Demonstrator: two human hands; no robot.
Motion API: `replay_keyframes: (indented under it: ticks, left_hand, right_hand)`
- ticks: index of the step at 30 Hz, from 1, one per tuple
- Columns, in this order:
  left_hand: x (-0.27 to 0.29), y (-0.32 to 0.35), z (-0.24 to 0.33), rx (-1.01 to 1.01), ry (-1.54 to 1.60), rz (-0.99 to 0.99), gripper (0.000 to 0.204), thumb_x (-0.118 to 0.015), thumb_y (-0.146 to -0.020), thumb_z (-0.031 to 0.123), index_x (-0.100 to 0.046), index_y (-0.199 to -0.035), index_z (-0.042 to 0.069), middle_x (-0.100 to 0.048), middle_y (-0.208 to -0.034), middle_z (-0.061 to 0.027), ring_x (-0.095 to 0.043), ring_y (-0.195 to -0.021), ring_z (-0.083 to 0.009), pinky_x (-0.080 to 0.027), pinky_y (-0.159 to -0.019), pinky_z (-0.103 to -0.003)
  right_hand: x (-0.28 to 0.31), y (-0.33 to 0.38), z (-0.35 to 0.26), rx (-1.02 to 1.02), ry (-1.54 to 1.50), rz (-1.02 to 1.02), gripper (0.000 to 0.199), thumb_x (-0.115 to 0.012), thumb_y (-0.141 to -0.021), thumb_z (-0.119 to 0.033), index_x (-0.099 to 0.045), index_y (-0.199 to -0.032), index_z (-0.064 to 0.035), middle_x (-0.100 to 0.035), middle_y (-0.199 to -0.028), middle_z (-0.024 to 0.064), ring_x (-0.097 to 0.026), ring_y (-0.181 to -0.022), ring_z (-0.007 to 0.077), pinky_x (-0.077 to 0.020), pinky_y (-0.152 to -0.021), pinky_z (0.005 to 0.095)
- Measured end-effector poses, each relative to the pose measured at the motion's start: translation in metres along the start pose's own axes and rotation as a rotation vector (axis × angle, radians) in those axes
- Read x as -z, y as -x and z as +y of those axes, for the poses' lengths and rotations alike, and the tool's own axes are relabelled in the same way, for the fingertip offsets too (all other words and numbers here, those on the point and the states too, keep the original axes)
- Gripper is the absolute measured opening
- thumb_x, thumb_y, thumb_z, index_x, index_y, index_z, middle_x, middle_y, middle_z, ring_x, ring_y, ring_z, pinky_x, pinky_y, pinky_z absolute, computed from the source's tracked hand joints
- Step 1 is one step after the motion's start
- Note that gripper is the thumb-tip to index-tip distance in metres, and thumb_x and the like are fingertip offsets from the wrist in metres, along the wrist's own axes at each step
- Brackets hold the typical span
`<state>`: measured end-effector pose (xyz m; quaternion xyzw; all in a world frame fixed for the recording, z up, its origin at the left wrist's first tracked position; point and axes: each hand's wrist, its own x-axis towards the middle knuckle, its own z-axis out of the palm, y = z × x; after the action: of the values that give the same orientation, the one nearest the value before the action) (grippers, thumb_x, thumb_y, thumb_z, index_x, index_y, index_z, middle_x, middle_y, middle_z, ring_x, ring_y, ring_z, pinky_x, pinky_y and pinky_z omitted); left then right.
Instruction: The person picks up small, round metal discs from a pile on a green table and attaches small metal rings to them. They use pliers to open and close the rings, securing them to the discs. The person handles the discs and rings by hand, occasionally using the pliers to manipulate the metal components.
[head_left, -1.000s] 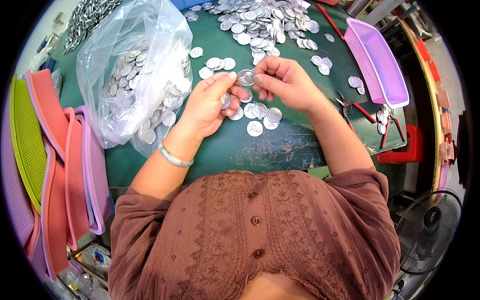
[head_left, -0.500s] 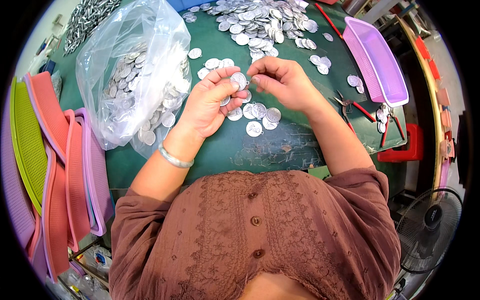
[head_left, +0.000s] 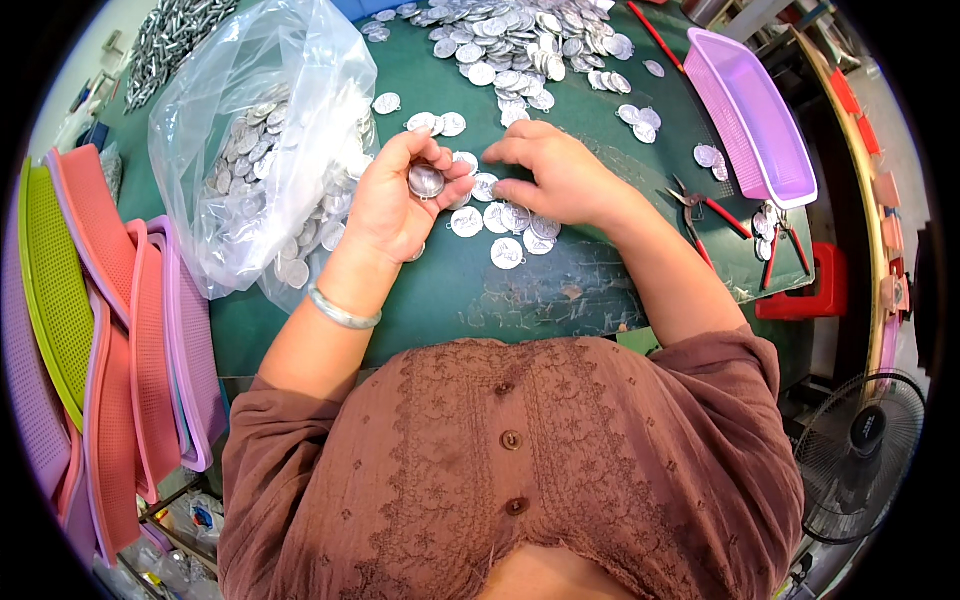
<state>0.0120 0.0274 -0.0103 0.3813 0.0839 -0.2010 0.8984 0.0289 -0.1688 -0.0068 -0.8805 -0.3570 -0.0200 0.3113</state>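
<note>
Round metal disc (head_left: 426,180), shiny and slightly domed, sits just above the frame's centre, cradled in the left hand (head_left: 395,205), whose fingers curl closed around its rim. The right hand (head_left: 555,180) lies beside it, fingers pressed flat onto a small cluster of flat silvery discs (head_left: 505,225) on the green worktop (head_left: 440,290). At upper left, a crinkled clear plastic bag (head_left: 265,140) bulges with more discs.
</note>
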Motion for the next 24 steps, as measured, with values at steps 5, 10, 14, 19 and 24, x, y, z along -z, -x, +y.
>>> replay_keyframes:
  ticks: [5,10,14,19,24]
  left_hand:
    - [0.004,-0.003,-0.001,-0.011,-0.11,0.053,0.012,-0.05,-0.082,0.017,-0.052,-0.082,0.004,-0.05,-0.071,-0.0033,-0.05,-0.064,-0.014,-0.041,-0.052,-0.023]
    - [-0.002,-0.001,-0.002,-0.016,-0.254,0.03,0.009,-0.053,-0.08,0.01,-0.054,-0.085,0.003,-0.05,-0.067,-0.0012,-0.045,-0.055,-0.0081,-0.034,-0.045,-0.02]
    - [-0.007,0.003,-0.004,0.009,-0.336,0.013,0.01,-0.054,-0.079,0.008,-0.054,-0.087,0.001,-0.051,-0.068,-0.0007,-0.043,-0.052,-0.0054,-0.032,-0.043,-0.018]
    - [-0.01,0.005,-0.007,0.04,-0.439,-0.066,0.013,-0.056,-0.08,0.011,-0.055,-0.089,0.002,-0.053,-0.071,-0.0008,-0.043,-0.053,-0.0045,-0.032,-0.044,-0.017]
    - [-0.013,0.001,-0.017,-0.012,-0.421,-0.044,0.012,-0.054,-0.081,0.012,-0.055,-0.088,0.003,-0.054,-0.071,-0.0012,-0.043,-0.053,-0.0041,-0.031,-0.043,-0.017]
  right_hand:
    - [-0.007,-0.002,0.001,0.073,0.074,0.009,0.023,-0.065,-0.065,-0.011,-0.057,-0.085,-0.0021,-0.052,-0.082,0.0101,-0.051,-0.077,0.0249,-0.0419,-0.067,0.0339]
    - [-0.002,-0.004,-0.002,-0.269,-0.335,-0.109,0.012,-0.062,-0.07,-0.005,-0.055,-0.08,-0.0011,-0.052,-0.068,0.0021,-0.049,-0.063,0.0106,-0.0405,-0.057,0.0237]
    - [0.003,-0.005,0.001,-0.422,-0.702,-0.051,0.009,-0.061,-0.073,-0.004,-0.055,-0.079,-0.0003,-0.053,-0.068,-0.0015,-0.047,-0.062,0.0048,-0.0391,-0.056,0.0193]
    - [0.007,-0.005,-0.005,-0.492,-0.988,0.022,0.011,-0.061,-0.075,-0.007,-0.056,-0.081,0.0008,-0.056,-0.069,0.0017,-0.051,-0.059,0.0071,-0.0394,-0.051,0.019]
    - [0.009,-0.002,-0.004,-0.491,-0.948,-0.033,0.013,-0.06,-0.076,-0.008,-0.055,-0.085,0.0003,-0.057,-0.071,0.0023,-0.052,-0.063,0.0081,-0.0413,-0.055,0.02]
